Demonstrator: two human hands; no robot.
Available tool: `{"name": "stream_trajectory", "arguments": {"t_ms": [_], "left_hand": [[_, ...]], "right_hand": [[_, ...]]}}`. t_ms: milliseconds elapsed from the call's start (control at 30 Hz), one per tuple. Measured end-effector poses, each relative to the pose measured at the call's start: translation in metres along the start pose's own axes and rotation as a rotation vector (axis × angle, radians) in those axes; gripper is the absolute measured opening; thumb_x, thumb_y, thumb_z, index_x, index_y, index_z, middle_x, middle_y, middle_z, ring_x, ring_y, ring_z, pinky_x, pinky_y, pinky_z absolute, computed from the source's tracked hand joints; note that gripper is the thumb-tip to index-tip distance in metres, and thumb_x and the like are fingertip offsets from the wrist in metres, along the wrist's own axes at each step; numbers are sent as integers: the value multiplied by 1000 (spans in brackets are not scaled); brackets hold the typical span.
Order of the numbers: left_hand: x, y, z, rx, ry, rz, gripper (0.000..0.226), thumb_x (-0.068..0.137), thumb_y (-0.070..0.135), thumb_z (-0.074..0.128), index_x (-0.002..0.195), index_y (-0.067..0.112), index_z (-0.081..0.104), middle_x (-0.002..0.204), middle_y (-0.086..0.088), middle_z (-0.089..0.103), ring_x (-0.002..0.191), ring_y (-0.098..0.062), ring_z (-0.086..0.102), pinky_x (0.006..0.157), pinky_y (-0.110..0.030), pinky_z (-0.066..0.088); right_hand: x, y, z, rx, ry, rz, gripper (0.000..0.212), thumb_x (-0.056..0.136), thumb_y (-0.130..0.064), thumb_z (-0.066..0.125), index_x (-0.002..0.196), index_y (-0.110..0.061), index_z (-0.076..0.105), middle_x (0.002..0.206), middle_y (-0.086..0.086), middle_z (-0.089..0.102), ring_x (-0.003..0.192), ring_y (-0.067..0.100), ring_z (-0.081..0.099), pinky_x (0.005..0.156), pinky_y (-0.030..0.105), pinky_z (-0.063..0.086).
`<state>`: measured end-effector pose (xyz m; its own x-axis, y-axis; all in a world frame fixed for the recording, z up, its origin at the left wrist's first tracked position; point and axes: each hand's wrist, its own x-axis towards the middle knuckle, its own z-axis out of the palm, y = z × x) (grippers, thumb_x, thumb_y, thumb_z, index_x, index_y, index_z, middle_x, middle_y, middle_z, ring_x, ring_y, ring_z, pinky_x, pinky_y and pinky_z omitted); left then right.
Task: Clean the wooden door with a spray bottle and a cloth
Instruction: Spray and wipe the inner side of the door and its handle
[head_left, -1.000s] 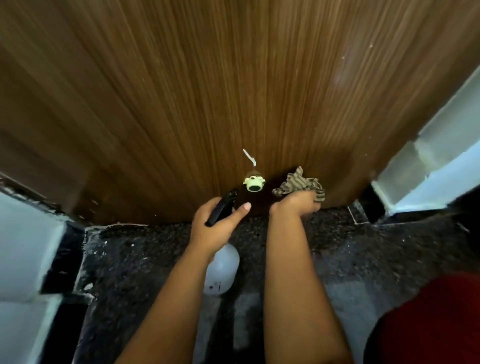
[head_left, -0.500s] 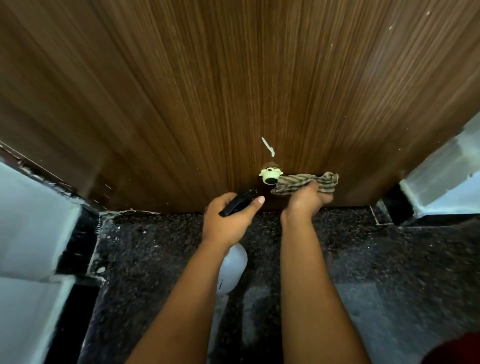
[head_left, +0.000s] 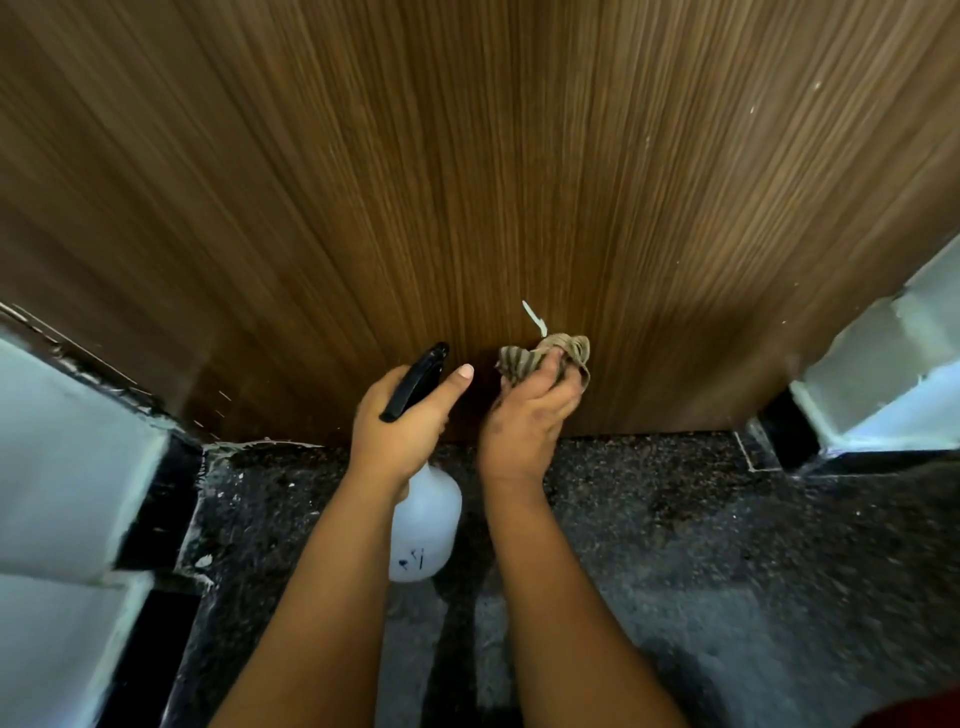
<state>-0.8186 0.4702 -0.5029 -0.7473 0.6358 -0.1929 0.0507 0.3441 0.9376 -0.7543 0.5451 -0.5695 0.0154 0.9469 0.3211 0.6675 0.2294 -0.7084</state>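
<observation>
Dark speckled stone flooring (head_left: 675, 519) fills the lower half of the view, and the wooden door (head_left: 467, 182) occupies the upper half, with pale wall sections at 9 and 3 o'clock. The wiping step is judged to be in hand, low on the door near its bottom edge.

The spray bottle (head_left: 423, 519), white-bodied with a black trigger head, is held near centre, just off the door, by the left hand (head_left: 402, 415); its fingers are curled round the neck, the thumb extended towards 1 o'clock. At 1 o'clock of it, the striped cloth (head_left: 545, 356) is bunched and pressed against the door by the right hand (head_left: 530, 410), fingers pinching the fabric. A small white mark (head_left: 534, 317) is seen on the door just above the cloth.

The next move is judged to call for continued rubbing across the lower panel, with a fresh spray where needed.

Compared with half a second ago, the cloth has been drawn leftwards, and the small green stopper visible then is now covered by it.
</observation>
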Motion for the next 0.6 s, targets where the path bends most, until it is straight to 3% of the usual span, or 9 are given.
{"name": "stream_trajectory", "arguments": {"t_ms": [100, 200, 267, 333, 433, 533, 600], "left_hand": [[2, 5, 4, -2, -40, -5, 30, 81, 51, 79, 86, 24, 68, 57, 11, 63, 55, 1, 60, 62, -27, 46], [1, 6, 8, 4, -80, -2, 29, 81, 53, 78, 88, 27, 68, 58, 13, 64, 56, 2, 60, 57, -21, 45], [0, 5, 9, 2, -100, 4, 29, 80, 54, 78, 87, 28, 68, 59, 12, 64, 57, 2, 61, 56, -19, 46], [0, 3, 10, -2, -111, 1, 30, 80, 54, 78, 88, 27, 68, 60, 12, 64, 57, 1, 61, 59, -23, 46], [0, 2, 11, 0, -122, 4, 27, 81, 52, 78, 89, 28, 68, 60, 13, 65, 58, 2, 61, 64, -27, 45], [2, 2, 11, -5, -125, -6, 24, 82, 48, 80, 84, 27, 68, 59, 12, 64, 58, 0, 61, 63, -26, 45], [3, 3, 12, 4, -103, -4, 25, 80, 50, 81, 81, 28, 68, 61, 11, 65, 62, -3, 62, 63, -28, 46]], "right_hand": [[17, -10, -9, 247, -11, 228, 53, 93, -17, 60, 135, 7, 37, 129, 25, 38, 115, 38, 42, 96, 41, 44], [47, -11, -19, 686, 42, 840, 47, 98, -29, 54, 130, -1, 33, 131, 21, 44, 106, 31, 51, 89, 35, 46], [66, 0, -26, 1101, -45, 1232, 40, 102, -32, 46, 133, -6, 40, 131, 15, 53, 95, 24, 55, 89, 36, 48], [66, 7, -26, 1279, -163, 1350, 43, 105, -37, 35, 137, -9, 44, 131, 14, 56, 91, 25, 55, 93, 40, 46], [49, -3, -17, 889, -215, 1172, 60, 101, -51, 34, 139, -5, 32, 129, 18, 49, 104, 34, 52, 89, 44, 49], [25, -14, 1, 390, -9, 506, 51, 99, -32, 47, 129, 7, 36, 132, 30, 37, 116, 46, 40, 97, 53, 42], [7, -5, 15, 161, 108, 99, 36, 91, -17, 55, 118, 2, 43, 130, 29, 40, 117, 46, 37, 98, 60, 42]]}}
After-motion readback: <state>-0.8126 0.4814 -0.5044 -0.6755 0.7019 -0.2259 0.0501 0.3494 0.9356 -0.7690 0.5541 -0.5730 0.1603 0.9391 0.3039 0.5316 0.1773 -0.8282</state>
